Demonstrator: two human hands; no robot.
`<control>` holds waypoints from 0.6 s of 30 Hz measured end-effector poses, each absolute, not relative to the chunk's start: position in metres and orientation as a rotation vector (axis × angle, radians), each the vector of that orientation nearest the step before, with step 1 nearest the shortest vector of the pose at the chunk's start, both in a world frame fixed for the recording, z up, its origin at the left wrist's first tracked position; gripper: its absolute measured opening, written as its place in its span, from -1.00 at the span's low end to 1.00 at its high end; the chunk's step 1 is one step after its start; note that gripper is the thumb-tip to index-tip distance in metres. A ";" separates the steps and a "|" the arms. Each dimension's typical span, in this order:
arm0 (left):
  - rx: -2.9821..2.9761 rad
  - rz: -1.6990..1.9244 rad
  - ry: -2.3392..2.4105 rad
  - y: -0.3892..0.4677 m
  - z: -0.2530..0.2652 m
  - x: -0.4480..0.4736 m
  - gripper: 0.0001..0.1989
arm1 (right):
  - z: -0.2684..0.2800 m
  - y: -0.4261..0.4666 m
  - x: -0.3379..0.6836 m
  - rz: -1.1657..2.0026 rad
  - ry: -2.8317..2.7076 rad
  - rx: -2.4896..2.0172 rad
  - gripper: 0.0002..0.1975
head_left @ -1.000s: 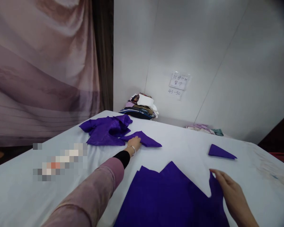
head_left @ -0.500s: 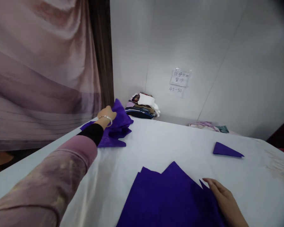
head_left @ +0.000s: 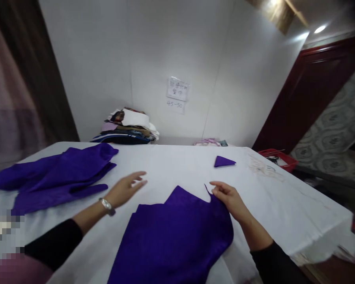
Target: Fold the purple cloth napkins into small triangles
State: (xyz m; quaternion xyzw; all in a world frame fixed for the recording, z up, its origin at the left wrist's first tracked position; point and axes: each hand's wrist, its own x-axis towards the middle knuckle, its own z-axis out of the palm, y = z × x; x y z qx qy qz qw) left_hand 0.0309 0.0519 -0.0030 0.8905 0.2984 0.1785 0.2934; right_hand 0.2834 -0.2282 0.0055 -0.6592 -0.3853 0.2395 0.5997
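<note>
White table (head_left: 162, 163); purple cloth (head_left: 174, 240) lies at near side. Right hand (head_left: 229, 199) pinches its upper right corner, fabric draping below fingertips. Left hand (head_left: 124, 189) unclasped, fingers parted, between cloth and crumpled purple heap (head_left: 56, 169).

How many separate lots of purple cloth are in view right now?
3: a rumpled heap at the left of the table, a large cloth in front, its edge in the right hand, and a small folded triangle beyond that hand. The heap may hide several pieces.
</note>
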 end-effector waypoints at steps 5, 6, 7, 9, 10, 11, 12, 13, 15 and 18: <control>2.357 0.281 0.327 -0.035 -0.041 0.072 -0.35 | 0.056 -0.238 0.271 0.364 -0.797 -1.201 -0.71; 2.371 0.253 0.295 -0.043 -0.047 0.075 -0.33 | 0.062 -0.242 0.271 0.335 -0.787 -1.170 -0.71; 2.394 0.220 0.283 -0.048 -0.051 0.077 -0.31 | 0.066 -0.246 0.271 0.322 -0.780 -1.155 -0.72; 2.477 0.151 0.290 -0.051 -0.058 0.077 -0.33 | 0.068 -0.255 0.275 0.334 -0.757 -1.162 -0.71; 2.526 0.120 0.304 -0.051 -0.060 0.076 -0.40 | 0.067 -0.259 0.277 0.350 -0.736 -1.177 -0.70; 2.574 0.096 0.325 -0.050 -0.061 0.074 -0.49 | 0.064 -0.263 0.279 0.366 -0.711 -1.198 -0.69; 2.615 0.076 0.351 -0.048 -0.061 0.072 -0.60 | 0.060 -0.266 0.282 0.383 -0.681 -1.222 -0.68; 2.646 0.057 0.381 -0.046 -0.060 0.069 -0.70 | 0.055 -0.268 0.285 0.401 -0.651 -1.250 -0.66; 2.687 0.032 0.443 -0.043 -0.058 0.064 -0.81 | 0.043 -0.272 0.289 0.443 -0.609 -1.312 -0.65; 2.693 0.100 0.488 -0.039 -0.054 0.055 -0.87 | 0.023 -0.274 0.292 0.515 -0.639 -1.421 -0.60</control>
